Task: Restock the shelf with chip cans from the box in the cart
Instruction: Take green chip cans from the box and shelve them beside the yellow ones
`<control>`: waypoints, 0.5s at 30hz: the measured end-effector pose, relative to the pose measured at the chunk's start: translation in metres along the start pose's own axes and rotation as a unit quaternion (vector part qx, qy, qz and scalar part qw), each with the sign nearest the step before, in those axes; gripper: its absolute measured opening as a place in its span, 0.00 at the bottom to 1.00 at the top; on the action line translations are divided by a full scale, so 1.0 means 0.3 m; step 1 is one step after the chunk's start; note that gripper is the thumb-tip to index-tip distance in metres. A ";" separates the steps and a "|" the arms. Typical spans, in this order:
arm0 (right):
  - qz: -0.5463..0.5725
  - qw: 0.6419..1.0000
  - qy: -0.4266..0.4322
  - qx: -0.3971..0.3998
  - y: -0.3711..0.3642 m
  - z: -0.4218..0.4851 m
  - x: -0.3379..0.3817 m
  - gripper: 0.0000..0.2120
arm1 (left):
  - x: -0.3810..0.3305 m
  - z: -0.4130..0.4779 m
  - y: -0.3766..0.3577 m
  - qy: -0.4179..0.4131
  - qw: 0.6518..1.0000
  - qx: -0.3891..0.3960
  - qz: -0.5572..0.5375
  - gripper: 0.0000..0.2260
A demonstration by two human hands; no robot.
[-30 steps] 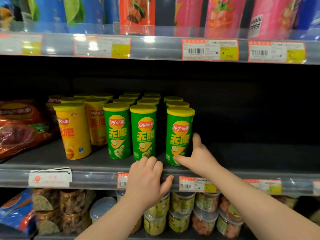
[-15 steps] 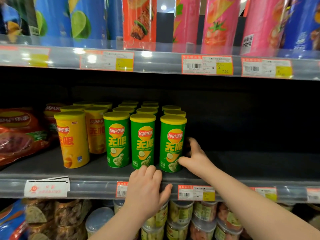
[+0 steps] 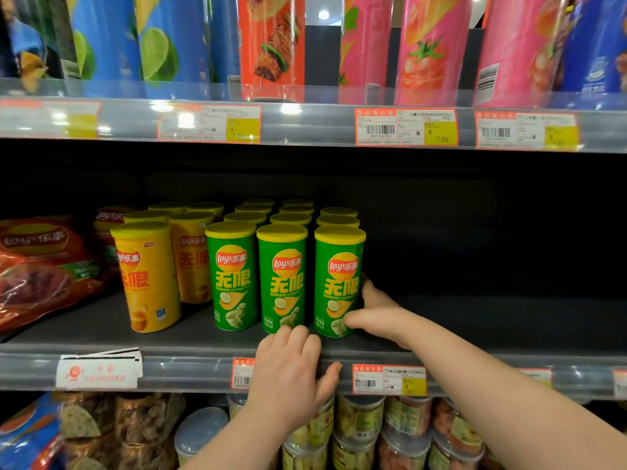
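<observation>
Green chip cans with yellow lids stand in three rows on the middle shelf (image 3: 475, 337). The front right green can (image 3: 337, 266) has my right hand (image 3: 376, 312) wrapped around its lower right side, thumb in front, fingers behind. My left hand (image 3: 291, 371) rests on the shelf's front edge just below the middle green can (image 3: 283, 266), fingers curled over the lip, holding nothing. The left green can (image 3: 230, 266) stands beside yellow cans (image 3: 147, 276). The box and cart are out of view.
Red chip bags (image 3: 40, 266) lie at the shelf's left. Right of the green cans the shelf is dark and bare. Tall blue, red and pink cans fill the upper shelf (image 3: 305, 123). Clear tubs (image 3: 359, 429) sit on the shelf below.
My right hand has slid the front right green can leftward, closing the gap to the other green cans. My left hand has stayed on the shelf edge. The view has tilted up.
</observation>
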State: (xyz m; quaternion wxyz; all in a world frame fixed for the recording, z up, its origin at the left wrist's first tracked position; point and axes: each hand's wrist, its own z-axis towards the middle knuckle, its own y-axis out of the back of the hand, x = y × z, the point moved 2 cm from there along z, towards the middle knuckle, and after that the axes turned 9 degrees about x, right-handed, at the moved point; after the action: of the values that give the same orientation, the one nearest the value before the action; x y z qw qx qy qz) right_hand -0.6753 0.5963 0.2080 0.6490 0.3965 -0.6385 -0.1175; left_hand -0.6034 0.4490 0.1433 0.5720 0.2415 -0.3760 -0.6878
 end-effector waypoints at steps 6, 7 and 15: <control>-0.001 0.999 0.029 -0.030 -0.011 -0.023 -0.014 0.44 | -0.001 0.003 -0.004 -0.004 1.000 -0.014 0.002 0.17; -0.006 0.998 0.032 -0.048 -0.010 -0.026 -0.016 0.43 | -0.002 0.003 -0.005 -0.007 1.000 -0.019 0.001 0.17; -0.015 0.996 0.055 -0.070 -0.012 -0.020 -0.027 0.37 | -0.002 0.003 -0.007 -0.010 1.000 -0.023 0.003 0.18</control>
State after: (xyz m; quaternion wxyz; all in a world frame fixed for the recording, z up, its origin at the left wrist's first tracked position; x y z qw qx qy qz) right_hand -0.6697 0.6013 0.2004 0.7075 0.3661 -0.5858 -0.1495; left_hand -0.6051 0.4500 0.1422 0.5760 0.2206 -0.3667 -0.6965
